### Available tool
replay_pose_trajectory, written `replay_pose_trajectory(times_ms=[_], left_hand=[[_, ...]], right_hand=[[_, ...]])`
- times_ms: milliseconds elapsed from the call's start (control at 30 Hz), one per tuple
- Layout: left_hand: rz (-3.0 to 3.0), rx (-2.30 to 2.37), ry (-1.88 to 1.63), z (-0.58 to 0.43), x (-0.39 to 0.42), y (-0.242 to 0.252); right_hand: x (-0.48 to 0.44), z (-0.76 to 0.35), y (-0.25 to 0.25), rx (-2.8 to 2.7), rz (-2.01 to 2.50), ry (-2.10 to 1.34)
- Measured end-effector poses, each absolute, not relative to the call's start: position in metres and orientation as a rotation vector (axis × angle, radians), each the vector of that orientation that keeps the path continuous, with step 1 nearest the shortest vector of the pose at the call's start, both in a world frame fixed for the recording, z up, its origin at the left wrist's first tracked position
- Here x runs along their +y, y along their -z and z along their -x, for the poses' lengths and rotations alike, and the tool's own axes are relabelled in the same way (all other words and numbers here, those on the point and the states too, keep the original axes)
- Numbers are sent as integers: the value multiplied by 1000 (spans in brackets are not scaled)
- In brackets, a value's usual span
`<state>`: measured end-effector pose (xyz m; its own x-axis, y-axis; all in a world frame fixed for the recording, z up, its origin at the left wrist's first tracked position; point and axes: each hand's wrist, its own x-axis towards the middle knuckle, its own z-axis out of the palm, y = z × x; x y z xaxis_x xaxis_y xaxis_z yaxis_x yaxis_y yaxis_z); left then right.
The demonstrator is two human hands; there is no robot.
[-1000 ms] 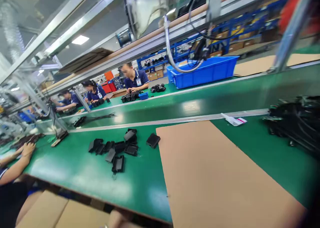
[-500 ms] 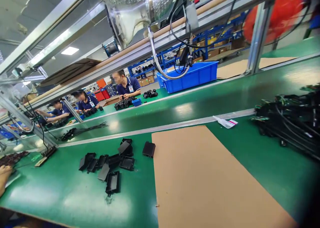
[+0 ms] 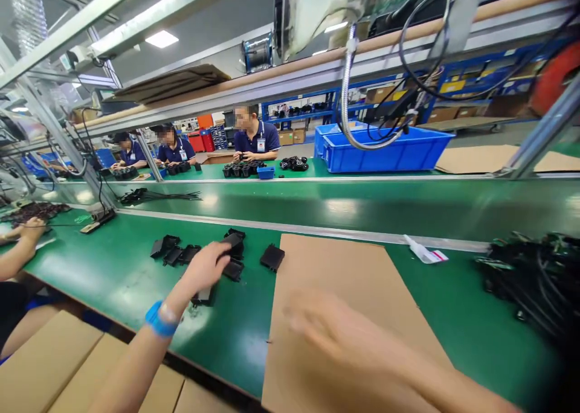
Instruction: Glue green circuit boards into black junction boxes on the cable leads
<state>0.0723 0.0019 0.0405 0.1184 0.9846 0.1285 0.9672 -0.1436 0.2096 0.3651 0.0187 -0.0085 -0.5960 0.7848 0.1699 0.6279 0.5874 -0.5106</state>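
My left hand point(image 3: 206, 270), with a blue band point(image 3: 161, 319) on its wrist, reaches over a loose group of small black plastic cases point(image 3: 181, 253). Thumb and fingers are apart at a tilted black case point(image 3: 234, 241); whether they touch it I cannot tell. Part of the group is hidden under the hand. My right hand point(image 3: 319, 323) is smeared by motion above a brown cardboard sheet point(image 3: 348, 259), and its fingers cannot be made out. One more black case point(image 3: 272, 257) lies by the sheet's left edge.
Black cables point(image 3: 539, 286) are heaped at the right, near a white packet point(image 3: 425, 251). A blue bin point(image 3: 385, 152) stands across the bench. A metal hose point(image 3: 347, 93) hangs overhead. At the left are another person's hand point(image 3: 32, 230) and cardboard boxes point(image 3: 49, 358) below the bench edge.
Both my hands have come into view, the left over the black cases and the right over the cardboard. The camera view has levelled and shifted. The cases look much as they lay before.
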Motion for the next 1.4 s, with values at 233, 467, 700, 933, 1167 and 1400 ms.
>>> replay_pose_trajectory(times_ms=[233,467,700,933,1167,1400], left_hand=[[-2137,2129,-347,-88,75,0],[-2020,1893,-573,-61,9,-11],[-2243,1685,-264,-94,-47,21],[-2368,1831,-312,-91,-23,26],[-2455,1786,-302,-92,-11,33],[-2417,1742,-442,-94,-10,39]], right_hand=[[90,-323,10,-2599,1185,-581],[76,-320,32,-2440,1267,-772],[70,-318,44,-2553,1289,-576],[132,-233,15,-2796,1082,-362],[173,-223,30,-2925,988,-295],[156,-288,16,-3032,703,-404]])
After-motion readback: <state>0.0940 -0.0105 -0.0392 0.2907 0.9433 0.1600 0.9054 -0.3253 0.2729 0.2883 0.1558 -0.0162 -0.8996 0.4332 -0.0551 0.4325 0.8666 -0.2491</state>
